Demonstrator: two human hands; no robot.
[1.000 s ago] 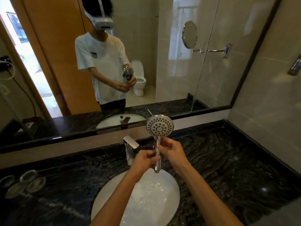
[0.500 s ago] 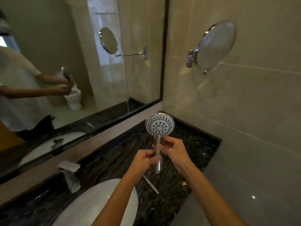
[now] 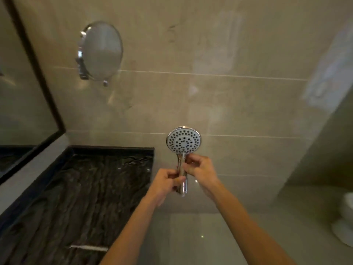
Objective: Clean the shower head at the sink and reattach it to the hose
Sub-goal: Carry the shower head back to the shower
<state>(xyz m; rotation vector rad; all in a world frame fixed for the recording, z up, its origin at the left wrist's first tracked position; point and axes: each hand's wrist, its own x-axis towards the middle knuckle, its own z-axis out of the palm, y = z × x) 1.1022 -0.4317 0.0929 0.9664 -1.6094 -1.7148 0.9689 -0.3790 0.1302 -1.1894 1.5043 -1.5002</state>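
The chrome shower head (image 3: 183, 142) stands upright in front of me, its white round spray face with dark nozzle holes turned toward me. My left hand (image 3: 165, 183) grips the lower part of its handle from the left. My right hand (image 3: 200, 167) pinches the upper handle just below the round face. The handle's bottom end pokes out below my left hand. No hose and no sink are in view.
The black marble counter (image 3: 82, 197) fills the lower left, with a thin white stick (image 3: 88, 248) lying near its front. A round chrome wall mirror (image 3: 101, 51) hangs on the beige tiled wall. A toilet's white edge (image 3: 345, 222) shows at far right.
The view has swung right, away from the sink and faucet, which have left the frame. Both hands keep the shower head upright in the same grip.
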